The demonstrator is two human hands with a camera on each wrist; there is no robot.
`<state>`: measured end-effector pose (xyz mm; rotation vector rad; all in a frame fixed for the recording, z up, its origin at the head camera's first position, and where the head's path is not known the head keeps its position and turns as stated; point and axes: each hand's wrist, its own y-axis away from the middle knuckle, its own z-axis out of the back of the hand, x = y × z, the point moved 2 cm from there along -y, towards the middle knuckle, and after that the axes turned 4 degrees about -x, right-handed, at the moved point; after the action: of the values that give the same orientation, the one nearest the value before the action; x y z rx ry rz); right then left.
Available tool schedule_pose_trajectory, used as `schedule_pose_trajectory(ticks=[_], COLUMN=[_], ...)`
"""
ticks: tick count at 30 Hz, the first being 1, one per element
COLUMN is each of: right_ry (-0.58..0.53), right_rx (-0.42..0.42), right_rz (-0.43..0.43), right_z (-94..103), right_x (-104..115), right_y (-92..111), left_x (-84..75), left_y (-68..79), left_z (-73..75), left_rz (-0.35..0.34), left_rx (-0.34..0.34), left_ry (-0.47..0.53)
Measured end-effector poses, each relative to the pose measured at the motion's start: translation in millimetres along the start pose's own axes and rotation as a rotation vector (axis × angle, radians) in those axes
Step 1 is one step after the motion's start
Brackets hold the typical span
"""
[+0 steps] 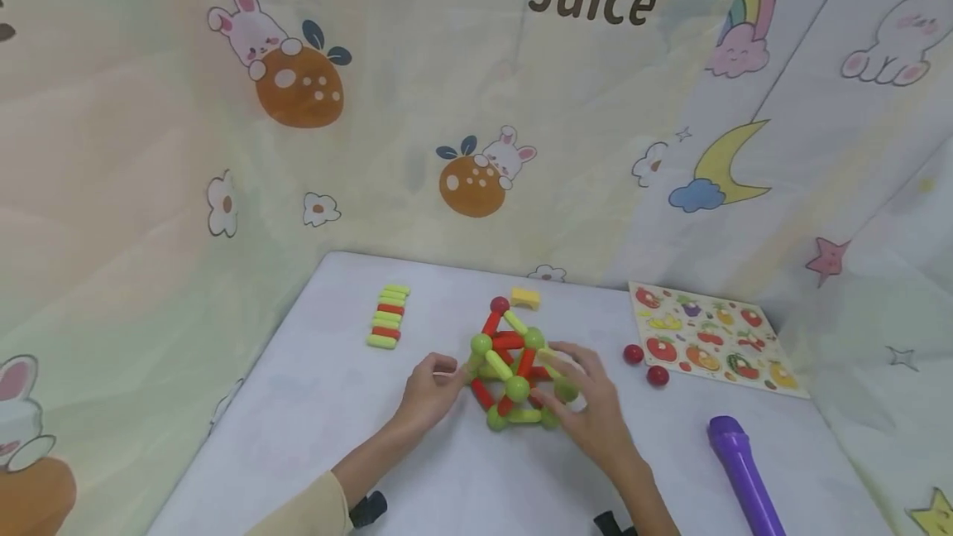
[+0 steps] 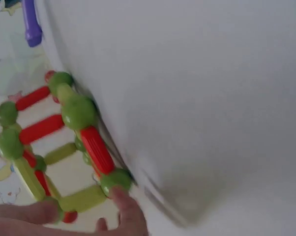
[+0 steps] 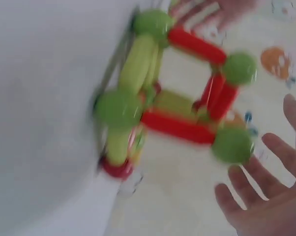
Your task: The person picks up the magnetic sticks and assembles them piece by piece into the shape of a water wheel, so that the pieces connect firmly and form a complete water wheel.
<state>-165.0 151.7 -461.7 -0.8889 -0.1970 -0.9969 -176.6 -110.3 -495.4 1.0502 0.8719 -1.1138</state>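
A frame of magnetic sticks and balls stands on the white table, built of red and yellow-green rods with green balls at the joints and a red ball at its far end. My left hand holds its left side. In the left wrist view, one fingertip lies on a green ball and another on the neighbouring ball. At the right side is my right hand, its fingers spread loosely. The right wrist view has fingertips close by a green ball.
Several loose rods lie in a row at the back left. A yellow block sits behind the frame. Two red balls lie beside a fruit picture board at right. A purple microphone-shaped toy lies at the front right.
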Motion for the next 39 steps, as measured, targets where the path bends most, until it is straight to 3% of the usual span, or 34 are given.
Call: schedule_pose_trajectory(ticks=[4, 8, 11, 15, 23, 26, 29, 35, 39], right_ry=[-0.053, -0.201, -0.268, -0.257, -0.261, -0.269, -0.274, -0.282, -0.276], right_rx=[0.090, 0.244, 0.224, 0.189, 0.222, 0.235, 0.249, 0.258, 0.255], right_rz=[-0.219, -0.318, -0.298, -0.269, -0.273, -0.280, -0.329, -0.393, -0.396], right_z=[13.5, 7.3, -0.8, -8.7, -7.8, -6.1, -4.1, 0.8, 3.2], right_x=[-26.8, -39.5, -39.9, -36.6, -37.9, -41.5, -44.3, -44.0, -47.5], right_y=[12.4, 23.3, 25.3, 24.8, 25.3, 25.4, 25.6, 26.1, 28.5], left_x=[0.5, -0.5, -0.5, 1.0, 0.6, 2.3, 3.9, 10.7, 22.2], left_y=[-6.9, -12.8, -16.9, -20.8, -18.4, -19.6, -24.1, -40.6, -49.9], left_z=[2.0, 0.0, -1.6, -3.1, 6.9, 18.8, 36.7, 75.5, 91.3], left_rz=[0.002, -0.032, -0.043, -0.044, -0.054, -0.054, -0.126, -0.362, -0.417], left_rx=[0.080, 0.183, 0.200, 0.216, 0.207, 0.157, 0.041, -0.220, -0.282], left_ry=[-0.053, -0.031, -0.026, -0.027, -0.049, -0.111, -0.210, -0.558, -0.755])
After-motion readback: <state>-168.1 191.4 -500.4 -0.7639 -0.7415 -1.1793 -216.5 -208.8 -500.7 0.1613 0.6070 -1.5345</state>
